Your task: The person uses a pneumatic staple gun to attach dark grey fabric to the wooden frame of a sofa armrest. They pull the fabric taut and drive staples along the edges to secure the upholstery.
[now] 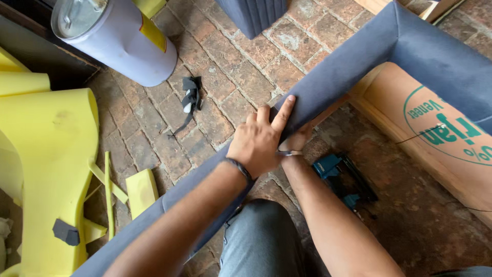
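Observation:
My left hand (260, 139) lies flat on a frame rail covered in blue-grey fabric (348, 66), its fingers stretched along the cloth near the rail's lower edge. A dark band circles that wrist. My right hand (299, 139) reaches under the same rail just right of the left one, fingers curled on the fabric's edge and mostly hidden by the left hand and the rail. The fabric-covered frame runs from bottom left up to a corner at the top right. A plywood panel (405, 110) shows inside it.
A blue staple gun (339, 177) lies on the brick floor (230, 56) inside the frame, beside my right forearm. Yellow foam pieces (51, 154) sit at the left, a white drum (123, 43) top left, a dark fabric scrap (190, 100) nearby. My grey-trousered knee (261, 241) is below.

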